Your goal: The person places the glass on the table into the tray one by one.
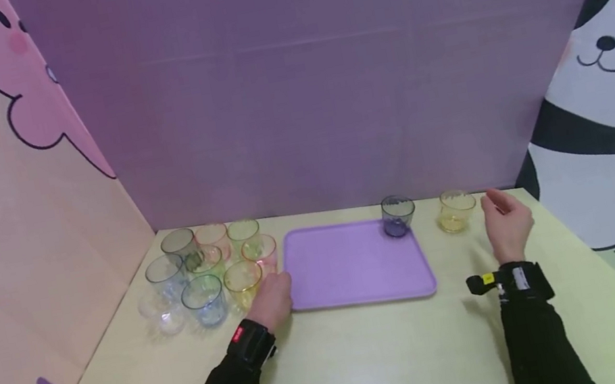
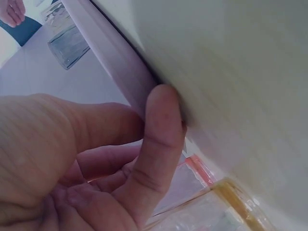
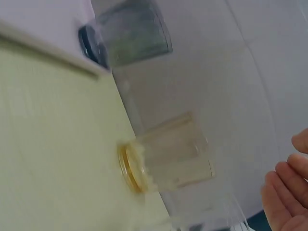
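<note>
Our left hand [image 1: 272, 301] pinches the left rim of the rectangular purple tray [image 1: 353, 273] between thumb and finger; our right hand [image 1: 509, 228] holds nothing, its thumb and fingers apart, just right of a yellow-tinted round glass [image 1: 457, 213]. Beside that, the right wrist view catches what looks like a clear glass [image 3: 231, 216], partly cut off. The tray lies mid-way across the pale yellow surface [image 1: 346, 377], carrying one dark blue-grey glass [image 1: 396, 221] at its far right corner. A cluster of coloured and clear glasses [image 1: 206, 302] stands left of the tray. We judge little done: one glass aboard, the others off it.
</note>
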`<state>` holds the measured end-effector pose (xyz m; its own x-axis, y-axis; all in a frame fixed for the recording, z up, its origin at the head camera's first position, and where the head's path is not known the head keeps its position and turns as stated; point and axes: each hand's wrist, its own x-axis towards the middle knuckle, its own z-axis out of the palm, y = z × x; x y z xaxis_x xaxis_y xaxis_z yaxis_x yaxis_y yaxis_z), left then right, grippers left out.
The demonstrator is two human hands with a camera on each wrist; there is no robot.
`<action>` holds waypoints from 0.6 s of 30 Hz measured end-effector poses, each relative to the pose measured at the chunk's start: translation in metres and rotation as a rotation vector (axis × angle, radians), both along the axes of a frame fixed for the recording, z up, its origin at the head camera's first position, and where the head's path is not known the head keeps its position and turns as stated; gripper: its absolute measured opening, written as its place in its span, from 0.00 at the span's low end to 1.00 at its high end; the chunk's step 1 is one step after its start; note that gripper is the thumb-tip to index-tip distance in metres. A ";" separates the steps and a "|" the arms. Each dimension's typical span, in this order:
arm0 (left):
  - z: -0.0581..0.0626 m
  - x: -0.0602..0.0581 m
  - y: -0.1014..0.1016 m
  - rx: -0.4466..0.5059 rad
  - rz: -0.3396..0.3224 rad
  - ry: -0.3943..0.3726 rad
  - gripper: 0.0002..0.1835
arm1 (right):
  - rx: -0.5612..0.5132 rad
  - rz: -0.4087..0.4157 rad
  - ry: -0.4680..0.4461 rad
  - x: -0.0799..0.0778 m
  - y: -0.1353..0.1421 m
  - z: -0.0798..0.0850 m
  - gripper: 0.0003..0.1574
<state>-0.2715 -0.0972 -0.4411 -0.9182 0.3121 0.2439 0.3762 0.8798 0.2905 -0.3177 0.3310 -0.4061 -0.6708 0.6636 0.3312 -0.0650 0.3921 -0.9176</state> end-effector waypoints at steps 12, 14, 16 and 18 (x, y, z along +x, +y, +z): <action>0.000 0.000 0.000 -0.006 0.019 -0.015 0.06 | 0.057 -0.051 -0.049 0.013 0.034 -0.006 0.41; 0.000 0.000 0.000 -0.006 0.011 0.000 0.06 | 0.021 -0.014 -0.092 0.013 0.038 -0.009 0.48; -0.001 0.000 0.000 -0.007 0.005 0.009 0.06 | 0.003 0.030 -0.156 0.014 0.041 -0.012 0.54; -0.001 0.001 0.001 -0.006 0.002 0.012 0.06 | 0.003 0.076 -0.234 0.014 0.042 -0.016 0.61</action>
